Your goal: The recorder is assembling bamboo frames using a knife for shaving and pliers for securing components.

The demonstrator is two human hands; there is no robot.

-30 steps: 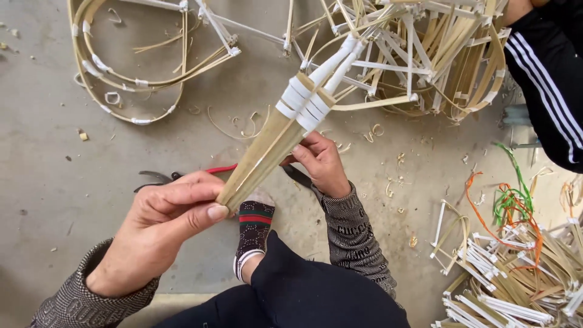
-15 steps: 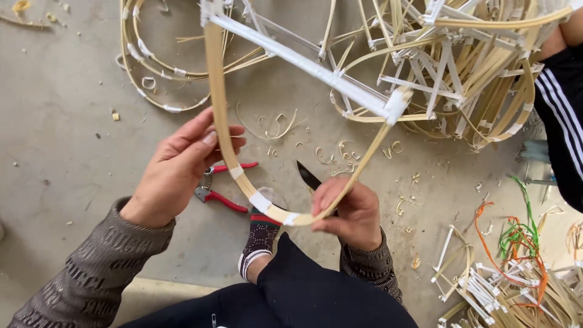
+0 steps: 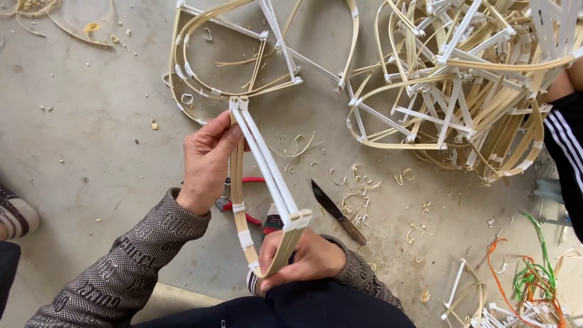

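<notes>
I hold a small frame of bent bamboo strips [image 3: 265,176] bound with white tape, over a grey concrete floor. My left hand [image 3: 207,159] pinches its far end, where two white-wrapped sticks meet the curved strip. My right hand [image 3: 303,258] grips the near end, fingers closed around the taped corner and the strip's bend. The frame stands roughly lengthwise between my hands, folded narrow. Red-handled pliers [image 3: 246,209] lie on the floor just beneath it.
A dark knife [image 3: 337,211] lies to the right among bamboo shavings. Finished bamboo frames [image 3: 243,54] lie ahead, with a big heap [image 3: 467,85] at the right. Another person's black striped sleeve [image 3: 565,152] is at the right edge. Coloured wires [image 3: 528,267] lie lower right.
The frame was spread into a wide curve half a second ago; now it is folded narrow. My left hand has moved to its far tip and my right hand to the near corner.
</notes>
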